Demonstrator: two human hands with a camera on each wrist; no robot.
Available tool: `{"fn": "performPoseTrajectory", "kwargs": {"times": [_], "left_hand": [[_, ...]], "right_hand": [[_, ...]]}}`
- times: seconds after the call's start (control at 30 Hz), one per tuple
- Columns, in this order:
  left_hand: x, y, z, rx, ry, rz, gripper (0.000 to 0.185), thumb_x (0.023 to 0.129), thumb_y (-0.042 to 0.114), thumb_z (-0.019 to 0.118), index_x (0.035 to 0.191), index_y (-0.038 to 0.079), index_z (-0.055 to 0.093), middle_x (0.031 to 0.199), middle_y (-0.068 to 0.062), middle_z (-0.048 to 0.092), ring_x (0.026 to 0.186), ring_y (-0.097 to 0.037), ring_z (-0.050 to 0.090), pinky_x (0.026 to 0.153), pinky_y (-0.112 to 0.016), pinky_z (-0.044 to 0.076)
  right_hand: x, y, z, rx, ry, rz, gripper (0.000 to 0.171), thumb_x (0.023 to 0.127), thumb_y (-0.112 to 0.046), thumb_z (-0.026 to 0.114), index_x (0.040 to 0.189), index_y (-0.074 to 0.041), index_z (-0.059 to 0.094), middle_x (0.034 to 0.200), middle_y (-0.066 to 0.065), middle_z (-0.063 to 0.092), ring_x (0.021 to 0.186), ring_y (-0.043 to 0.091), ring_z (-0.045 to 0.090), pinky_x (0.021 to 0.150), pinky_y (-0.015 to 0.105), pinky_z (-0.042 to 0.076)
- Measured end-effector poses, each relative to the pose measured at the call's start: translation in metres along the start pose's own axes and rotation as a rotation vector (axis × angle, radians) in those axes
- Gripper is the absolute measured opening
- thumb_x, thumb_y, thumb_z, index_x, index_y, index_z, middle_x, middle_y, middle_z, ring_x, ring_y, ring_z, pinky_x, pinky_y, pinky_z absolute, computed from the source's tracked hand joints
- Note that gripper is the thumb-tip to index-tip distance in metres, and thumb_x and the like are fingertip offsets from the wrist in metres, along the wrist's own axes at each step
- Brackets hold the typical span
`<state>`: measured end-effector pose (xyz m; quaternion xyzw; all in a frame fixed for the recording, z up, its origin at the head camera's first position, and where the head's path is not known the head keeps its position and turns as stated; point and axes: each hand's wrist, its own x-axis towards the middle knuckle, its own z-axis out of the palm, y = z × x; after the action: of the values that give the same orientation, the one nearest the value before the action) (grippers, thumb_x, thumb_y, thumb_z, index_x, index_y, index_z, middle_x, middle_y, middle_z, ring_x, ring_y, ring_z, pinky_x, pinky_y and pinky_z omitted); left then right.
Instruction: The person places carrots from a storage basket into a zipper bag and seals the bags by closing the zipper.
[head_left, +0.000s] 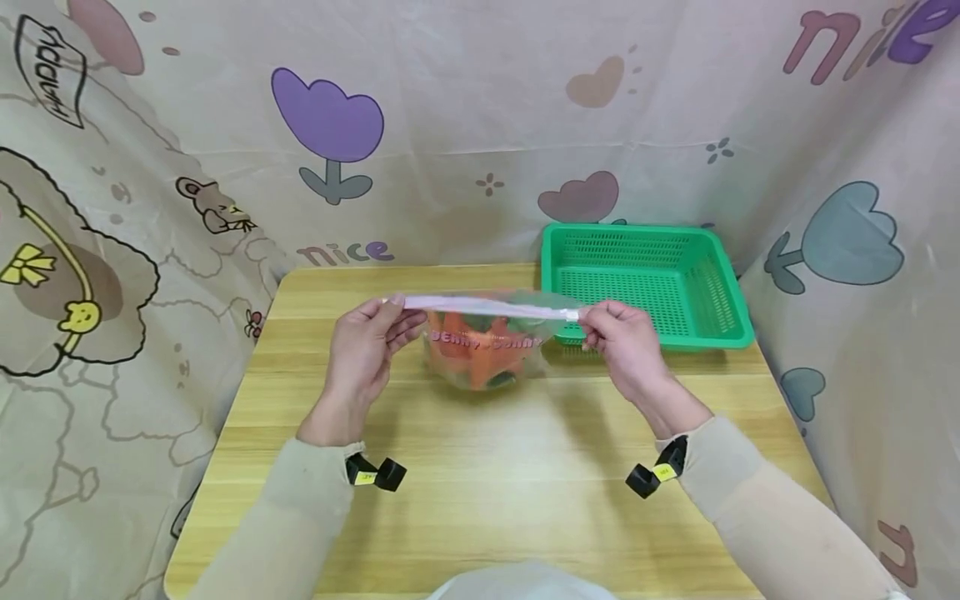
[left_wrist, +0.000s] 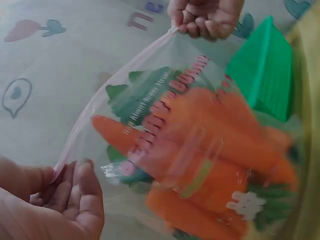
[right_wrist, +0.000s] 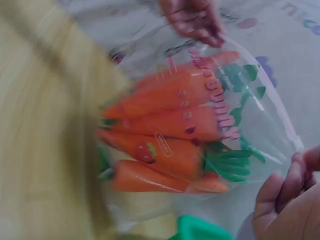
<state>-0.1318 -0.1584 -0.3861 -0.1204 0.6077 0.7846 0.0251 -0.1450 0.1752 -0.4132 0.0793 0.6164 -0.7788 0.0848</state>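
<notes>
A clear zip bag [head_left: 487, 350] with pink lettering hangs between my hands over the table's far half. Inside it lie several orange carrots [right_wrist: 170, 120] with green tops [right_wrist: 230, 165]. The bag's pinkish zip strip [head_left: 480, 306] is stretched nearly straight across the top. My left hand [head_left: 367, 346] pinches the strip's left end between thumb and finger, its other fingers loosely bent. At the other end, next to the white slider [head_left: 572, 315], my right hand [head_left: 626, 346] pinches the corner. In the left wrist view, the bag [left_wrist: 195, 150] bulges with the carrots toward its bottom.
A green plastic basket [head_left: 720, 337] with slotted walls stands at the table's back right, close behind my right hand. The wooden table [head_left: 510, 475] ends at printed curtains [head_left: 450, 100] at the back and sides. Small black cameras [head_left: 390, 474] are strapped to both wrists.
</notes>
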Motion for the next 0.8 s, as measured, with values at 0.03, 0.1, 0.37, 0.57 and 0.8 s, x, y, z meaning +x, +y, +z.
{"fn": "performPoseTrajectory", "kwargs": {"times": [0.03,0.1,0.37,0.57,0.8], "left_hand": [[0.0,-0.004,-0.002,0.029,0.013,-0.005,0.024,0.109,0.017,0.058,0.114,-0.003,0.069,0.093,-0.002,0.079,0.087,-0.012,0.077,0.081,-0.025,0.062],[0.001,-0.014,-0.009,0.098,0.038,-0.027,0.027,0.11,0.015,0.054,0.118,-0.009,0.064,0.093,-0.002,0.078,0.088,-0.011,0.078,0.083,-0.025,0.062],[0.006,-0.031,-0.022,0.173,-0.006,-0.078,0.029,0.113,0.015,0.045,0.123,-0.01,0.057,0.099,-0.003,0.075,0.094,-0.012,0.077,0.088,-0.027,0.061],[0.006,-0.029,-0.026,0.174,-0.007,-0.079,0.026,0.113,0.017,0.045,0.118,-0.006,0.057,0.095,-0.001,0.074,0.089,-0.009,0.075,0.086,-0.024,0.061],[0.01,-0.025,-0.031,0.285,0.022,-0.104,0.026,0.11,0.017,0.054,0.117,-0.007,0.063,0.088,0.002,0.075,0.08,-0.008,0.074,0.077,-0.022,0.061]], "right_hand": [[0.001,0.007,0.0,-0.052,0.018,0.008,0.026,0.098,-0.002,0.063,0.075,-0.013,0.068,0.075,-0.002,0.061,0.067,0.01,0.053,0.065,0.022,0.052],[0.003,0.021,-0.002,-0.136,0.026,0.044,0.025,0.096,-0.001,0.065,0.073,-0.013,0.067,0.073,-0.003,0.061,0.066,0.009,0.053,0.065,0.022,0.053],[0.003,0.045,-0.008,-0.078,-0.109,0.183,0.014,0.104,-0.012,0.062,0.09,-0.01,0.066,0.083,-0.002,0.06,0.075,0.011,0.055,0.071,0.025,0.056],[0.004,0.044,-0.007,0.039,-0.218,0.288,0.012,0.107,-0.017,0.059,0.106,-0.007,0.064,0.089,-0.003,0.064,0.079,0.01,0.059,0.073,0.026,0.055],[0.006,0.038,-0.005,-0.04,-0.133,0.221,0.009,0.103,-0.008,0.062,0.094,-0.008,0.065,0.084,0.0,0.06,0.071,0.009,0.053,0.068,0.023,0.052]]}}
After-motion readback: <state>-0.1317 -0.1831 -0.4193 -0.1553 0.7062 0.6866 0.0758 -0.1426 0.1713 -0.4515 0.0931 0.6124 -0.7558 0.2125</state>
